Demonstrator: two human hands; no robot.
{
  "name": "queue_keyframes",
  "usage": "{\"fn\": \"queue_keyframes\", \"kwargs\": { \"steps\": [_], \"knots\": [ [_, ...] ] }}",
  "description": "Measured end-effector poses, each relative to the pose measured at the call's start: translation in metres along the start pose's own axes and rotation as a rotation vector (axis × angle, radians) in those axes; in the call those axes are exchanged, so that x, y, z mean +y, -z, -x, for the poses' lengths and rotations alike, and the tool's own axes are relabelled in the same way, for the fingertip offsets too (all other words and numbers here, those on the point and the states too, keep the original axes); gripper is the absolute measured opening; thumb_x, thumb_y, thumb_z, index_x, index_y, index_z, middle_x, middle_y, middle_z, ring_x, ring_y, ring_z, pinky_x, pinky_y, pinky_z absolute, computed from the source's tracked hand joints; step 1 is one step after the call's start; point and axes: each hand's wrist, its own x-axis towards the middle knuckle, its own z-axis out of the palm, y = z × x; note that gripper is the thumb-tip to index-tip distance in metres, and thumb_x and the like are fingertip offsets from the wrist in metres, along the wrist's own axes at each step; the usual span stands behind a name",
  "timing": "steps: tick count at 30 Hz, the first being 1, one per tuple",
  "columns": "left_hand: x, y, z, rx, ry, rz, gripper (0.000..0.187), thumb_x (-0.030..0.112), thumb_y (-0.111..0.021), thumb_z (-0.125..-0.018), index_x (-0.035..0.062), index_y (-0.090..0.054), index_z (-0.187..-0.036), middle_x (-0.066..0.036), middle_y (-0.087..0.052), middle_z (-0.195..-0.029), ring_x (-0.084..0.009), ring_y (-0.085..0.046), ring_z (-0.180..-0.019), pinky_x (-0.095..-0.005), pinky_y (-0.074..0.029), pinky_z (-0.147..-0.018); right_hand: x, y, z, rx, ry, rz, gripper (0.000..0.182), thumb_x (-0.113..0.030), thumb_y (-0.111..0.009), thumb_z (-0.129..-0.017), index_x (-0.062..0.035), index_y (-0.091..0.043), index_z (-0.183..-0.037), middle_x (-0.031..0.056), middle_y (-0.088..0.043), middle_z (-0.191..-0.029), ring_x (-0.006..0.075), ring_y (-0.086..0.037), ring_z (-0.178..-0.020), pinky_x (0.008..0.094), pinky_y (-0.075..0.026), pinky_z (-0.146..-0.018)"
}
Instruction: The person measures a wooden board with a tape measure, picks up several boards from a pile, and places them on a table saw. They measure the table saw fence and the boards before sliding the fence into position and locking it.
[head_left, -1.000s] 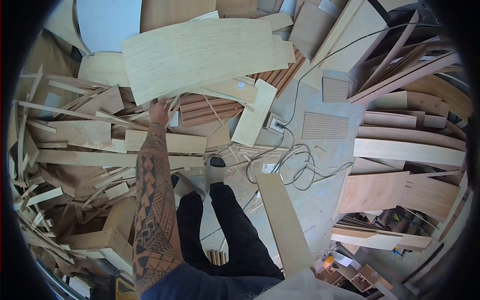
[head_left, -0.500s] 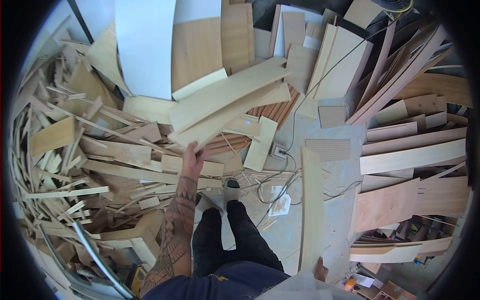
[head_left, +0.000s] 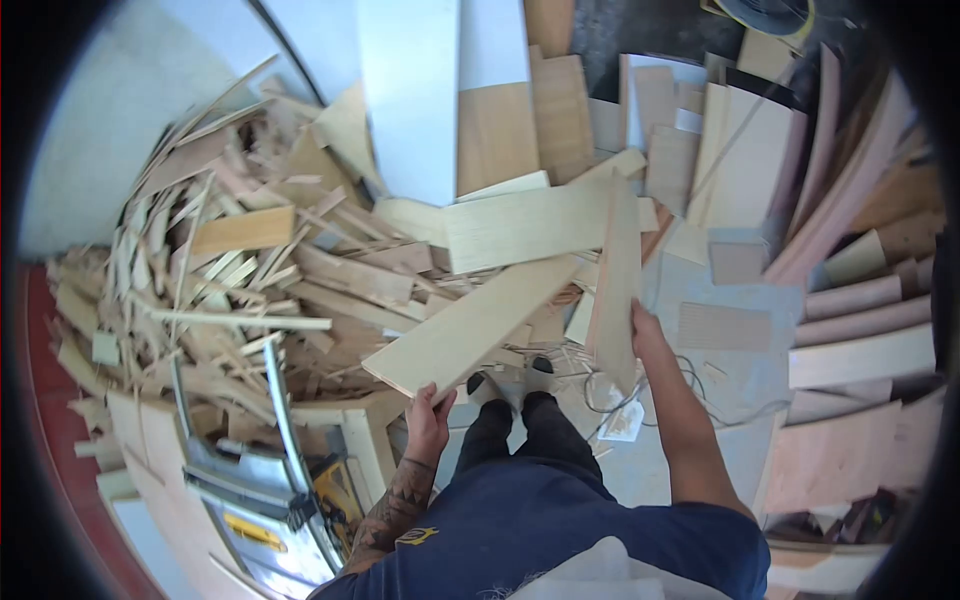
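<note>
My left hand (head_left: pixel 430 420) grips the near end of a pale wooden board (head_left: pixel 470 325), which slants away to the upper right over the scrap heap. My right hand (head_left: pixel 648 330) is closed on the edge of a long narrow plank (head_left: pixel 615 280), held tilted in front of me, its lower end above the floor. The far end of the left board comes close to this plank. Behind both, a wide light board (head_left: pixel 530 222) lies across the pile, partly covered by the plank.
A big heap of wood offcuts (head_left: pixel 250 210) fills the left. Tall panels (head_left: pixel 408 100) lean at the back. Stacked boards (head_left: pixel 862 340) line the right side. A cable (head_left: pixel 700 385) and a white sheet (head_left: pixel 622 420) lie on the floor. A table saw (head_left: pixel 262 500) stands at lower left.
My right hand has come up and forward, bringing the plank from my right side to the front. My left hand has drawn its board nearer, apart from the wide one. The view has turned left.
</note>
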Motion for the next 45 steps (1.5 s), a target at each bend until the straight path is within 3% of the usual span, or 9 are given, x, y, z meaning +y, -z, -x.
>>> {"fn": "queue_keyframes", "kwargs": {
  "steps": [3, 6, 12, 16, 20, 26, 32, 36, 45],
  "knots": [
    [0.022, 0.019, 0.088, 0.057, -0.086, -0.180, 0.029, 0.011, -0.061, -0.100, -0.0030, -0.059, -0.125, -0.011, -0.066, -0.119, -0.0251, -0.069, -0.109, -0.0413, -0.063, -0.095, -0.002, -0.078, -0.100, -0.346, 0.016, -0.001, 0.077, -0.053, -0.056, -0.106, 0.0018, -0.038, -0.156, 0.0290, -0.051, -0.152, 0.0376, -0.054, -0.137, 0.0499, -0.045, -0.114],
    [0.029, 0.050, 0.158, 0.095, -0.180, -0.238, 0.031, 0.011, -0.062, -0.099, -0.0024, -0.061, -0.127, -0.010, -0.070, -0.118, -0.0221, -0.071, -0.105, -0.0393, -0.063, -0.092, -0.012, -0.172, -0.071, -0.608, -0.177, 0.123, 0.097, -0.064, -0.048, -0.104, -0.0129, 0.006, -0.167, 0.0320, -0.020, -0.167, 0.0492, -0.042, -0.145, 0.0660, -0.039, -0.113],
    [0.044, 0.106, 0.300, 0.300, -0.361, -0.206, 0.038, 0.012, -0.064, -0.097, -0.0058, -0.061, -0.131, -0.012, -0.071, -0.119, -0.0240, -0.072, -0.109, -0.0394, -0.064, -0.089, 0.138, -0.252, 0.027, -1.081, -0.016, 0.962, 0.063, -0.047, -0.051, -0.108, -0.0028, -0.051, -0.152, 0.0240, -0.052, -0.153, 0.0307, -0.050, -0.142, 0.0418, -0.037, -0.119],
    [0.045, 0.179, 0.387, 0.276, -0.431, -0.042, 0.037, 0.010, -0.065, -0.096, -0.0084, -0.060, -0.128, -0.016, -0.071, -0.117, -0.0248, -0.074, -0.101, -0.0380, -0.067, -0.082, 0.172, -0.216, 0.149, -0.624, 0.567, 1.353, 0.076, -0.054, -0.052, -0.104, 0.0030, -0.044, -0.154, 0.0266, -0.044, -0.158, 0.0361, -0.042, -0.148, 0.0466, -0.037, -0.120],
    [0.035, 0.302, 0.456, 0.246, -0.598, 0.113, 0.040, 0.013, -0.065, -0.094, -0.0096, -0.061, -0.127, -0.017, -0.073, -0.108, -0.0227, -0.077, -0.085, -0.0335, -0.068, -0.069, 0.160, -0.203, 0.193, -0.051, 0.518, 1.587, 0.103, -0.079, -0.051, -0.092, 0.0011, -0.043, -0.156, 0.0288, -0.047, -0.155, 0.0412, -0.047, -0.144, 0.0495, -0.036, -0.120],
    [0.012, 0.472, 0.461, 0.185, -0.629, 0.278, 0.042, 0.016, -0.066, -0.094, -0.0117, -0.061, -0.125, -0.016, -0.073, -0.099, -0.0225, -0.076, -0.081, -0.0326, -0.068, -0.065, 0.157, -0.127, 0.186, -0.697, 0.266, 1.145, 0.102, -0.077, -0.055, -0.093, 0.0095, -0.052, -0.147, 0.0236, -0.061, -0.142, 0.0335, -0.061, -0.128, 0.0419, -0.046, -0.109],
    [-0.014, 0.526, 0.392, 0.320, -0.531, 0.545, 0.044, 0.032, -0.065, -0.102, -0.0018, -0.062, -0.130, -0.009, -0.075, -0.107, -0.0179, -0.075, -0.086, -0.0282, -0.063, -0.069, 0.168, -0.014, 0.297, -0.285, 0.555, 0.850, 0.092, -0.072, -0.057, -0.097, 0.0135, -0.063, -0.132, 0.0213, -0.068, -0.129, 0.0286, -0.067, -0.114, 0.0399, -0.051, -0.097],
    [-0.042, 0.545, 0.322, 0.067, -0.520, 0.905, 0.032, 0.035, -0.065, -0.103, 0.0096, -0.065, -0.122, -0.001, -0.073, -0.106, -0.0139, -0.071, -0.095, -0.0306, -0.059, -0.084, 0.164, 0.064, 0.332, -0.183, 0.588, 0.598, 0.091, -0.070, -0.056, -0.099, 0.0134, -0.060, -0.136, 0.0200, -0.065, -0.135, 0.0295, -0.063, -0.120, 0.0401, -0.049, -0.102],
    [-0.018, 0.525, 0.333, 0.371, -0.604, 0.662, 0.045, 0.035, -0.067, -0.102, 0.0076, -0.055, -0.136, -0.007, -0.062, -0.132, -0.0201, -0.057, -0.126, -0.0367, -0.046, -0.109, 0.259, 0.052, 0.390, -0.148, 0.488, 0.706, 0.091, -0.069, -0.052, -0.101, 0.0147, -0.060, -0.135, 0.0202, -0.067, -0.132, 0.0292, -0.066, -0.115, 0.0388, -0.050, -0.101]
  ]
}}
